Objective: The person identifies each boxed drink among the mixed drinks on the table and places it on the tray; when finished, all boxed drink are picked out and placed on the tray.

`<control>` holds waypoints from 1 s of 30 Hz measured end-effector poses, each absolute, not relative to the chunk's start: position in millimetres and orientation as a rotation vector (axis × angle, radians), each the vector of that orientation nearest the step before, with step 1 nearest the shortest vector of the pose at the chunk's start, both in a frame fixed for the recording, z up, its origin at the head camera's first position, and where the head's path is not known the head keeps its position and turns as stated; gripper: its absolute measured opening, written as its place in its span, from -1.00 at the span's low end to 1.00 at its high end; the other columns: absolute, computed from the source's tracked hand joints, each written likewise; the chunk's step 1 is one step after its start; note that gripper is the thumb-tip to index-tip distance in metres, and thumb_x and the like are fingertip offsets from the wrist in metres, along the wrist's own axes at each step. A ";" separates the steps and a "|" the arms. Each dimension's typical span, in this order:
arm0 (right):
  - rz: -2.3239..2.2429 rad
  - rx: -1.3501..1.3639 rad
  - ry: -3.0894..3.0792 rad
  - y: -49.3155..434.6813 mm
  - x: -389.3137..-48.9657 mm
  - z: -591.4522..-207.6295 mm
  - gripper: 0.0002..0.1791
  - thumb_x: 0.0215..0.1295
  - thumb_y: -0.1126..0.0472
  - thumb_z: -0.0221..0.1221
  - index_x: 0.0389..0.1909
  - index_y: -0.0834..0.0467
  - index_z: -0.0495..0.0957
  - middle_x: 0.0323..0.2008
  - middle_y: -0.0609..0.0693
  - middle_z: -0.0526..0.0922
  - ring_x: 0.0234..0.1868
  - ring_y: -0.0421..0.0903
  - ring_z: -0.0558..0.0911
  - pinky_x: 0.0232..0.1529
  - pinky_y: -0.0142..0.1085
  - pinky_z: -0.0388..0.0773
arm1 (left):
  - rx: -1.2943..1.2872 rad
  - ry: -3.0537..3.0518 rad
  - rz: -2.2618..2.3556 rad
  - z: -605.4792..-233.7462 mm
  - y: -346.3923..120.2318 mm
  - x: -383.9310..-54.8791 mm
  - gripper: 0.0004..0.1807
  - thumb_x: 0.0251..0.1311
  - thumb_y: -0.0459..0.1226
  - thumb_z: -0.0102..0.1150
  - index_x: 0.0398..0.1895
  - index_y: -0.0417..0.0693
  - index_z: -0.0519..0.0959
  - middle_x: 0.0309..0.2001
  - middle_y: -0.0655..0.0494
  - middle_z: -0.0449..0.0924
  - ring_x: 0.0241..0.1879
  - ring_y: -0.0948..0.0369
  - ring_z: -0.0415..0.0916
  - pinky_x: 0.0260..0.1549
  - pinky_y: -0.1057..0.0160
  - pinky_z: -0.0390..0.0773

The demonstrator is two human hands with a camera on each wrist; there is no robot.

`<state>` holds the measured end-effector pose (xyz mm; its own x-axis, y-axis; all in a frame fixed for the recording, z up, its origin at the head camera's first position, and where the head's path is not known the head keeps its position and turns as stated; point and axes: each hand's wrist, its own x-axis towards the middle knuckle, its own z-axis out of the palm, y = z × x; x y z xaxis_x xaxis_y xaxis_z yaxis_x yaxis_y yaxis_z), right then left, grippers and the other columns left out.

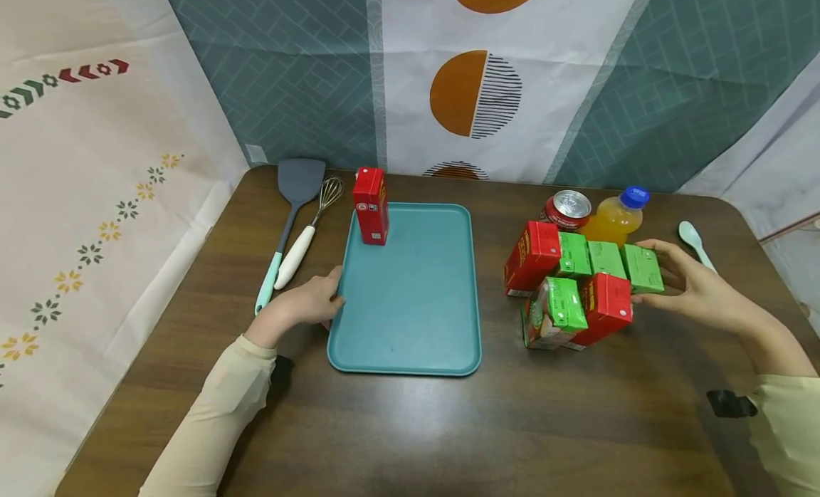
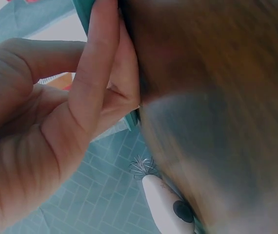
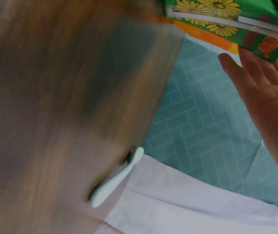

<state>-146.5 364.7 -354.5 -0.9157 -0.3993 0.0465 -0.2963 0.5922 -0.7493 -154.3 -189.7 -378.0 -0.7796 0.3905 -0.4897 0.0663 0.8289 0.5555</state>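
Observation:
At the left rim of a teal tray, my left hand pinches the edge; the left wrist view has the fingers curled at the tray's rim. A red drink carton stands on the tray's far left corner. On the right, my right hand grips a green drink carton, thumb on the near side and fingers on the far side. Yellow flowers show on this carton in the right wrist view. Beside it are two red cartons and several more green ones, grouped closely.
Behind the cartons stand a red soda can and a blue-capped bottle of orange drink. A pale spoon lies at the far right. Left of the tray lie a grey spatula and a white-handled whisk. Patterned cloth hangs behind the table.

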 end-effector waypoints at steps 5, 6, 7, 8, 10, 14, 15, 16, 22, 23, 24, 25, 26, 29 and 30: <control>-1.199 -0.506 2.725 361.2 -146.6 -355.5 -0.04 -0.15 0.47 0.40 0.32 0.16 0.15 0.06 -0.23 0.37 0.01 -0.60 0.37 -0.18 -0.66 0.42 | 0.308 2.386 0.699 -376.3 -193.0 -154.3 -0.25 0.38 -0.37 -0.17 0.38 -0.49 -0.36 -0.08 -0.39 0.51 -0.53 0.20 0.60 -0.38 0.22 0.53; -1.194 -0.466 2.744 361.4 -145.7 -355.8 -0.06 -0.16 0.43 0.42 0.31 0.15 0.18 0.05 -0.26 0.39 -0.01 -0.61 0.38 -0.20 -0.67 0.42 | 0.308 2.384 0.706 -375.5 -193.2 -154.0 -0.25 0.37 -0.37 -0.16 0.38 -0.49 -0.35 -0.08 -0.39 0.50 -0.53 0.20 0.60 -0.36 0.22 0.53; -1.198 -0.421 2.759 362.1 -144.5 -356.1 -0.07 -0.16 0.40 0.44 0.29 0.13 0.21 0.02 -0.28 0.40 -0.04 -0.62 0.39 -0.21 -0.67 0.43 | 0.316 2.380 0.713 -374.8 -193.7 -153.8 -0.24 0.37 -0.37 -0.14 0.39 -0.48 -0.34 -0.06 -0.41 0.49 -0.53 0.21 0.60 -0.34 0.22 0.54; -1.204 -0.383 2.777 362.8 -143.1 -356.5 -0.09 -0.18 0.38 0.46 0.27 0.12 0.23 -0.01 -0.30 0.42 -0.06 -0.63 0.41 -0.24 -0.67 0.43 | 0.342 2.377 0.726 -373.4 -193.5 -153.4 -0.24 0.36 -0.37 -0.13 0.38 -0.51 -0.34 -0.07 -0.41 0.49 -0.54 0.22 0.60 -0.34 0.24 0.54; -1.231 -0.331 2.811 364.1 -140.5 -357.0 -0.10 -0.22 0.36 0.48 0.23 0.13 0.28 -0.06 -0.33 0.46 -0.11 -0.62 0.46 -0.27 -0.66 0.45 | 0.371 2.367 0.747 -371.9 -193.6 -153.1 -0.23 0.36 -0.37 -0.10 0.37 -0.53 -0.32 -0.09 -0.40 0.49 -0.54 0.23 0.61 -0.32 0.24 0.55; -1.320 -0.334 2.847 368.5 -133.7 -353.9 -0.10 -0.25 0.45 0.47 0.22 0.16 0.30 -0.08 -0.29 0.49 -0.15 -0.56 0.52 -0.29 -0.64 0.47 | 0.368 2.368 0.747 -373.5 -191.8 -154.7 -0.23 0.35 -0.38 -0.10 0.37 -0.53 -0.33 -0.15 -0.35 0.52 -0.55 0.22 0.61 -0.33 0.25 0.55; -1.351 -0.334 2.846 369.3 -131.6 -352.5 -0.10 -0.25 0.48 0.45 0.22 0.16 0.31 -0.08 -0.27 0.50 -0.16 -0.53 0.54 -0.29 -0.64 0.47 | 0.345 2.373 0.743 -375.1 -191.8 -155.2 -0.23 0.35 -0.37 -0.10 0.38 -0.51 -0.32 -0.11 -0.36 0.51 -0.54 0.21 0.61 -0.32 0.24 0.56; -1.378 -0.334 2.849 370.1 -129.3 -350.9 -0.10 -0.26 0.51 0.44 0.22 0.15 0.31 -0.06 -0.25 0.49 -0.17 -0.51 0.54 -0.29 -0.64 0.47 | 0.333 2.381 0.740 -376.0 -191.2 -155.3 -0.23 0.35 -0.38 -0.10 0.38 -0.51 -0.32 -0.10 -0.37 0.51 -0.54 0.21 0.61 -0.33 0.24 0.55; -1.359 -0.419 2.947 371.6 -111.8 -330.7 -0.02 -0.40 0.65 0.41 0.22 0.21 0.33 0.04 -0.27 0.43 -0.14 -0.52 0.51 -0.27 -0.69 0.42 | 0.277 2.425 0.746 -377.1 -188.6 -154.9 -0.23 0.32 -0.39 -0.04 0.39 -0.50 -0.26 -0.34 -0.18 0.49 -0.56 0.18 0.60 -0.41 0.24 0.54; -1.344 -0.437 2.963 371.1 -109.0 -325.6 0.00 -0.44 0.68 0.41 0.21 0.22 0.33 0.04 -0.28 0.42 -0.14 -0.54 0.51 -0.28 -0.70 0.41 | 0.273 2.431 0.744 -376.7 -188.5 -154.8 -0.22 0.32 -0.39 -0.03 0.39 -0.49 -0.25 -0.36 -0.15 0.48 -0.56 0.18 0.60 -0.42 0.25 0.54; -1.322 -0.460 2.984 370.5 -106.2 -320.0 0.02 -0.47 0.70 0.40 0.21 0.23 0.33 0.03 -0.28 0.42 -0.13 -0.55 0.49 -0.28 -0.70 0.41 | 0.268 2.434 0.743 -375.9 -188.2 -154.6 -0.22 0.31 -0.39 -0.01 0.39 -0.48 -0.24 -0.38 -0.12 0.47 -0.56 0.17 0.60 -0.43 0.25 0.54; -1.321 -0.497 3.000 369.4 -103.8 -314.3 0.04 -0.52 0.73 0.38 0.21 0.26 0.33 0.02 -0.27 0.43 -0.11 -0.54 0.49 -0.26 -0.70 0.40 | 0.266 2.436 0.741 -375.5 -188.2 -154.8 -0.22 0.31 -0.39 -0.01 0.39 -0.48 -0.24 -0.39 -0.11 0.47 -0.56 0.17 0.60 -0.43 0.25 0.54; -1.322 -0.530 3.021 368.1 -101.5 -308.8 0.06 -0.57 0.76 0.37 0.21 0.28 0.34 0.00 -0.27 0.44 -0.08 -0.53 0.49 -0.24 -0.71 0.39 | 0.263 2.439 0.738 -375.1 -188.4 -154.9 -0.21 0.30 -0.39 0.00 0.40 -0.47 -0.23 -0.39 -0.10 0.47 -0.56 0.17 0.60 -0.43 0.25 0.54; -1.274 -0.659 3.098 361.9 -94.8 -293.3 0.08 -0.62 0.80 0.33 0.21 0.34 0.33 0.01 -0.25 0.44 -0.01 -0.45 0.47 -0.17 -0.69 0.39 | 0.254 2.441 0.730 -374.6 -188.2 -155.8 -0.21 0.30 -0.39 0.00 0.40 -0.47 -0.23 -0.39 -0.11 0.47 -0.56 0.17 0.60 -0.43 0.25 0.54; -1.253 -0.719 3.126 359.8 -92.6 -288.6 0.07 -0.60 0.78 0.34 0.22 0.37 0.32 0.02 -0.25 0.45 0.03 -0.41 0.45 -0.13 -0.68 0.38 | 0.250 2.439 0.733 -374.8 -187.9 -156.1 -0.22 0.30 -0.40 0.00 0.40 -0.47 -0.23 -0.38 -0.12 0.47 -0.56 0.17 0.60 -0.43 0.25 0.54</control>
<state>-92.6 359.8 -288.6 -0.8697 -0.2622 0.4181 -0.4784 0.6560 -0.5838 -156.1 -187.9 -374.8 -0.8175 0.3287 -0.4730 0.0137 0.8320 0.5546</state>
